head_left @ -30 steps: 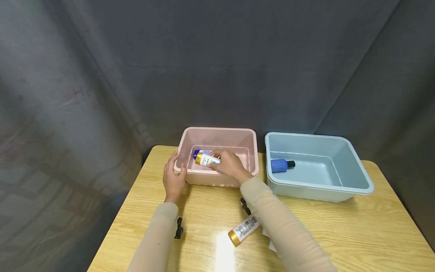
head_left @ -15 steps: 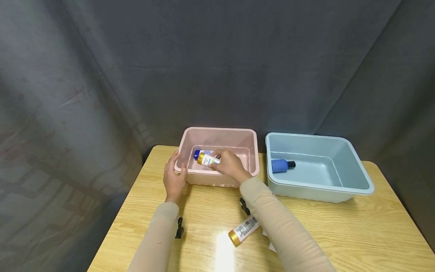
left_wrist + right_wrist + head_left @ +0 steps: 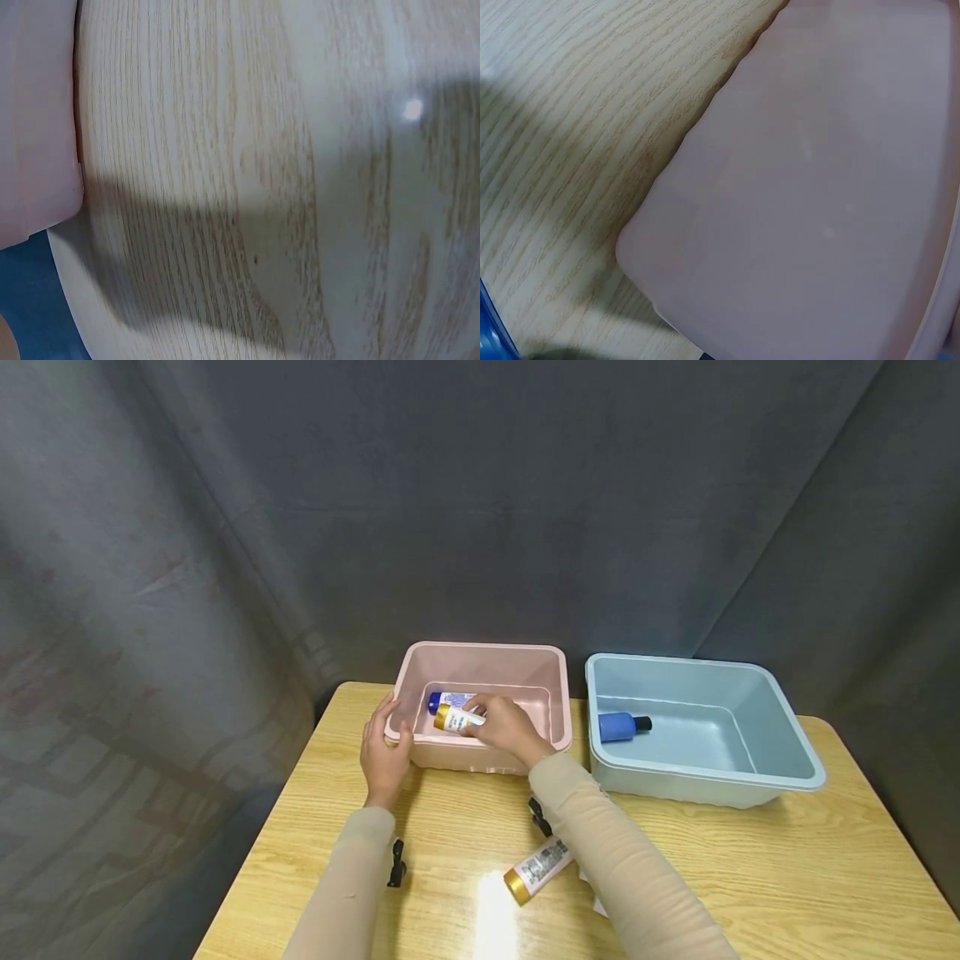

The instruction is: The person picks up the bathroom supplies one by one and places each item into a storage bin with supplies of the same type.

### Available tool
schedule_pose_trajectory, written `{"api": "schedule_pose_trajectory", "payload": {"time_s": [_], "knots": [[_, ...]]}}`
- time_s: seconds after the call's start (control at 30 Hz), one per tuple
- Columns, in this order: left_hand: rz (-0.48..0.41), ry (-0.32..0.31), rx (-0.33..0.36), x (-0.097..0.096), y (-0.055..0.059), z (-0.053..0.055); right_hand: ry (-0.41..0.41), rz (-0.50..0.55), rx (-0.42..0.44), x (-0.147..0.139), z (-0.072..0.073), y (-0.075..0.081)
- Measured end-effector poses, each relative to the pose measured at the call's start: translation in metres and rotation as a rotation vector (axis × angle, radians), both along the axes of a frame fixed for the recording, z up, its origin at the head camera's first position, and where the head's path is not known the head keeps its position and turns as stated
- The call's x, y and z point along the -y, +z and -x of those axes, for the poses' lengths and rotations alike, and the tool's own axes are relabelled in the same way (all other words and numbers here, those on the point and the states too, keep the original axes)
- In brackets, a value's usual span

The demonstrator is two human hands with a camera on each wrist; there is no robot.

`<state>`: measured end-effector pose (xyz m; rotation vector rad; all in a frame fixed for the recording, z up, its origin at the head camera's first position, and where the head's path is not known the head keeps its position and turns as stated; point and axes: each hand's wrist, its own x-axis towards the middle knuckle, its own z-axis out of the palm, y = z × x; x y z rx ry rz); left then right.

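Inside the pink bin (image 3: 491,664), my right hand (image 3: 504,724) holds a white tube with a gold cap (image 3: 452,718) lying low, its cap pointing left. The hand covers the tube's other end. Right behind it a white tube with a blue cap (image 3: 447,700) lies on the bin's floor, partly hidden. My left hand (image 3: 384,756) grips the bin's front left corner, thumb over the front rim and fingers along the left side. The right wrist view shows the bin's outer wall (image 3: 802,180); neither wrist view shows the tubes.
Right of the pink bin stands a light blue bin (image 3: 705,727) with a blue black-capped bottle (image 3: 618,727) inside. On the wooden table (image 3: 442,860), a pale gold-capped tube (image 3: 542,866) lies partly under my right forearm, near white pieces (image 3: 599,906). A dark curtain (image 3: 480,510) hangs behind.
My right hand has lowered the gold-capped tube slightly toward the front of the pink bin, showing more of the blue-capped tube. The left hand has stayed on the corner.
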<state>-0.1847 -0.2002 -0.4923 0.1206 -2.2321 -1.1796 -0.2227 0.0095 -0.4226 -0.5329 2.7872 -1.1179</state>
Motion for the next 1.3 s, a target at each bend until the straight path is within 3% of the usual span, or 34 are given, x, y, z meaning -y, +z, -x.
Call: {"api": "schedule_pose_trajectory", "payload": {"time_s": [0.57, 1.13, 1.3], "knots": [[0.001, 0.005, -0.012, 0.0023, -0.0017, -0.0006, 0.023, 0.049, -0.010, 0.0016, 0.0013, -0.0032], [0.003, 0.026, -0.016, 0.0040, -0.0020, -0.0030, 0.063, 0.005, -0.085, 0.0045, 0.0005, -0.0028], [0.011, 0.013, -0.013, 0.0030, -0.0036, -0.0006, 0.047, 0.066, -0.081, 0.0009, 0.0003, -0.0026]]}}
